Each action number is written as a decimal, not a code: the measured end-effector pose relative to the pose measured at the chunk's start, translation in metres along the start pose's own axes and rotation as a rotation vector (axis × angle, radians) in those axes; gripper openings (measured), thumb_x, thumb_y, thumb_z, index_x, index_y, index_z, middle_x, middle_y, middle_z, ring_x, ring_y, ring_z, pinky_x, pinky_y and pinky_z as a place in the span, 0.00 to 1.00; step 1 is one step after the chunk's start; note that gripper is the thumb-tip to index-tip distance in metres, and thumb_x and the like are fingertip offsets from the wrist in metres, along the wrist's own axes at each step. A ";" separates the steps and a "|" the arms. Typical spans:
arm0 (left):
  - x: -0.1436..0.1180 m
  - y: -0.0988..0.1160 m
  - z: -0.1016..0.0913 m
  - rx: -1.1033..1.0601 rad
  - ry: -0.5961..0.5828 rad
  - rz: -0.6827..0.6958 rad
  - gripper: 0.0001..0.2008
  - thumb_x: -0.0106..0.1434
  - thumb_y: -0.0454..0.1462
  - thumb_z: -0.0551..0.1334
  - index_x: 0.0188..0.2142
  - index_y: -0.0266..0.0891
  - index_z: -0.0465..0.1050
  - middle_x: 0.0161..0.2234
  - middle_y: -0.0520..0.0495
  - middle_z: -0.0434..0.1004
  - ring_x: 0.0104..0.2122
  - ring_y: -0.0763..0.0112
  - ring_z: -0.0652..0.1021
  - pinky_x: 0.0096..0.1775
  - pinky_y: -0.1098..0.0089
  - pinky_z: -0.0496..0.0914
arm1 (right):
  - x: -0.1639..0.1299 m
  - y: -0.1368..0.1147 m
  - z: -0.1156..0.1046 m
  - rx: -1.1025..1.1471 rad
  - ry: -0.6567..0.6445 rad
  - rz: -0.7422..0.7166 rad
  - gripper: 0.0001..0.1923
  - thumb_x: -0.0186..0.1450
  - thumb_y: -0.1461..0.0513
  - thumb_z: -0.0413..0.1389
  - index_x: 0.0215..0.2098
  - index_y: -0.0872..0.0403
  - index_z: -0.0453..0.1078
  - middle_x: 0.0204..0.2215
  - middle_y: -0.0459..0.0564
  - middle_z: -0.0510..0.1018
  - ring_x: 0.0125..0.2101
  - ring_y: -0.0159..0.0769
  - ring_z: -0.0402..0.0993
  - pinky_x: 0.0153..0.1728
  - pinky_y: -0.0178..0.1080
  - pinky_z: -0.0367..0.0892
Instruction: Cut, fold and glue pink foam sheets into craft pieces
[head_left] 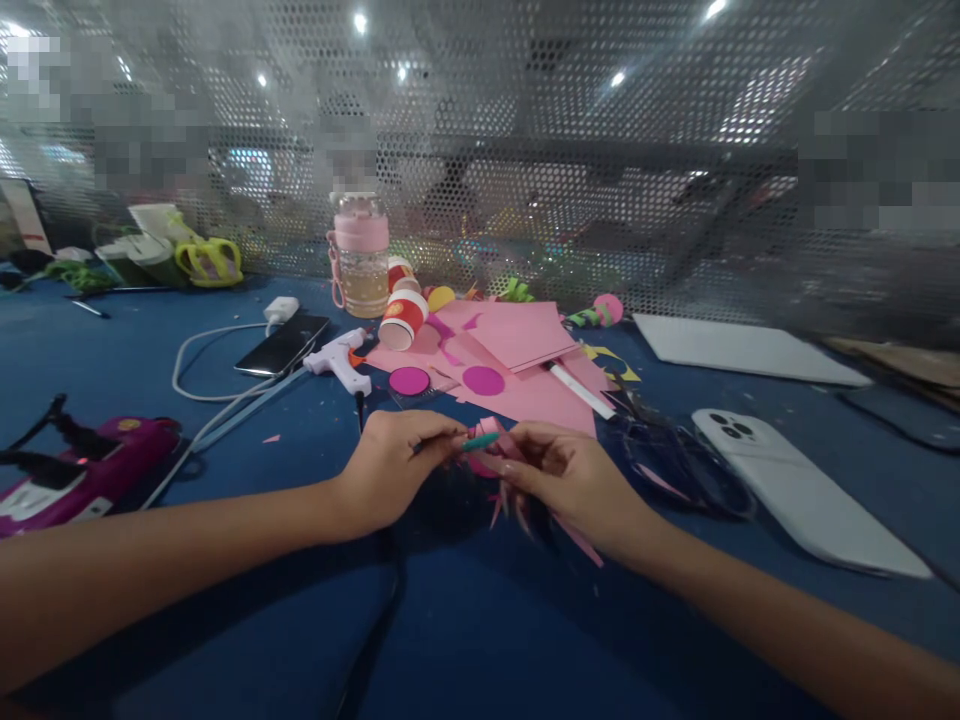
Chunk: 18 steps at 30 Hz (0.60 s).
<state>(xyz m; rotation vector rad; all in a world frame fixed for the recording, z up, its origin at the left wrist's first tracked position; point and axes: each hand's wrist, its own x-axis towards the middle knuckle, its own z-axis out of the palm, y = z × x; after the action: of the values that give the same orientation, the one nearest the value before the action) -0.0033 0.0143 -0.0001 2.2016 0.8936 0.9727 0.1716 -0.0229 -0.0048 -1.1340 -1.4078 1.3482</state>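
In front of me my hands meet over the blue table. My left hand (401, 460) is closed, its thumb and fingertips pinched at a small slim teal piece (480, 441) whose kind I cannot make out. My right hand (566, 475) pinches a curled pink paper strip (491, 458) right beside it. Below the right fingers hang thin pink paper slivers (577, 540). Just beyond the hands lie two magenta paper discs, one on the left (409, 381) and one on the right (484, 380), near pink paper sheets (517, 335).
A white glue gun (341, 362), a dark phone (283, 345) and white cable are to the left. Behind stand a pink-lidded bottle (361, 262) and paper cups (403, 320). A white phone (802, 490), safety glasses (686, 470) and a cutter (581, 390) lie to the right.
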 end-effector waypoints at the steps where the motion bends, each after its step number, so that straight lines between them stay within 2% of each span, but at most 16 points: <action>1: 0.001 -0.001 0.000 -0.063 -0.015 -0.048 0.08 0.58 0.33 0.55 0.27 0.36 0.72 0.21 0.52 0.73 0.22 0.77 0.72 0.26 0.77 0.66 | 0.000 0.000 -0.001 -0.022 -0.015 0.018 0.15 0.51 0.53 0.59 0.23 0.56 0.63 0.14 0.41 0.69 0.11 0.23 0.63 0.13 0.28 0.58; 4: 0.004 -0.006 0.001 -0.286 -0.010 -0.177 0.08 0.58 0.35 0.55 0.26 0.36 0.72 0.21 0.52 0.72 0.21 0.78 0.71 0.25 0.77 0.66 | 0.002 0.001 -0.006 -0.049 -0.013 0.038 0.18 0.51 0.52 0.59 0.18 0.56 0.61 0.13 0.43 0.71 0.08 0.22 0.62 0.11 0.27 0.56; 8: 0.009 -0.007 0.002 -0.495 0.060 -0.296 0.08 0.56 0.35 0.57 0.23 0.35 0.70 0.19 0.53 0.71 0.19 0.80 0.70 0.24 0.78 0.67 | 0.004 0.000 -0.012 -0.027 -0.051 0.060 0.20 0.50 0.48 0.57 0.21 0.58 0.65 0.12 0.44 0.71 0.08 0.24 0.63 0.09 0.26 0.56; 12: 0.013 -0.008 0.001 -0.590 0.145 -0.371 0.08 0.56 0.34 0.57 0.23 0.35 0.70 0.17 0.54 0.70 0.16 0.81 0.69 0.22 0.79 0.65 | 0.002 -0.001 -0.014 -0.002 -0.082 0.090 0.23 0.49 0.45 0.56 0.21 0.58 0.66 0.12 0.45 0.72 0.09 0.24 0.64 0.10 0.26 0.57; 18: 0.016 -0.013 0.000 -0.668 0.199 -0.473 0.08 0.57 0.35 0.57 0.25 0.34 0.71 0.16 0.54 0.70 0.15 0.82 0.68 0.21 0.79 0.64 | -0.003 -0.008 -0.014 -0.011 -0.287 0.214 0.22 0.51 0.46 0.55 0.17 0.57 0.64 0.07 0.42 0.67 0.07 0.21 0.59 0.08 0.24 0.53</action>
<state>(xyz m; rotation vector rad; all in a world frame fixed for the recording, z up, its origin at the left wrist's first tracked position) 0.0007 0.0341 -0.0030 1.2809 0.9434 1.0632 0.1861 -0.0231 0.0039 -1.1584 -1.5288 1.7117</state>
